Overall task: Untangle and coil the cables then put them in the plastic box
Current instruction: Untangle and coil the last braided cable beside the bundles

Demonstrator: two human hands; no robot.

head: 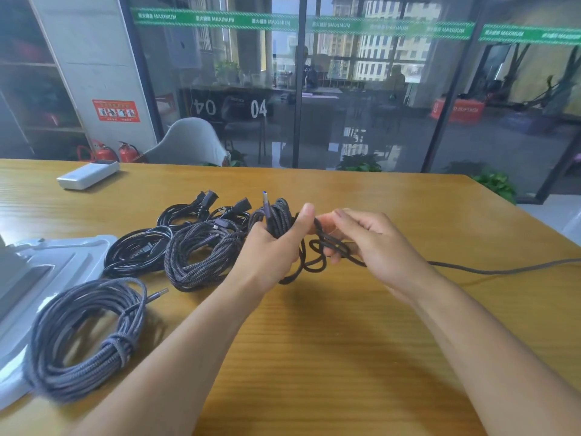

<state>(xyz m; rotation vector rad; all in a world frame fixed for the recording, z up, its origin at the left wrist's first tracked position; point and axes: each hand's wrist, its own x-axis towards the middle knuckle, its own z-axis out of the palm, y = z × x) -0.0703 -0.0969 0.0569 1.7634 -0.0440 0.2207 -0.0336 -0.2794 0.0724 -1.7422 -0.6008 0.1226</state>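
Left hand (276,247) at frame center, grip closed around a partly wound braided cable bundle (279,215), plug end sticking up above the fist. Right hand (371,237) just beside it, fingers pinching the loose strand (327,243) of the same cable, which trails off to the right edge across the wooden surface (314,341). Finished tied coil (88,338) lower left, partly on the plastic box lid (59,256). Pile of tangled cables (188,243) left of center. White power bank (88,174) upper left.
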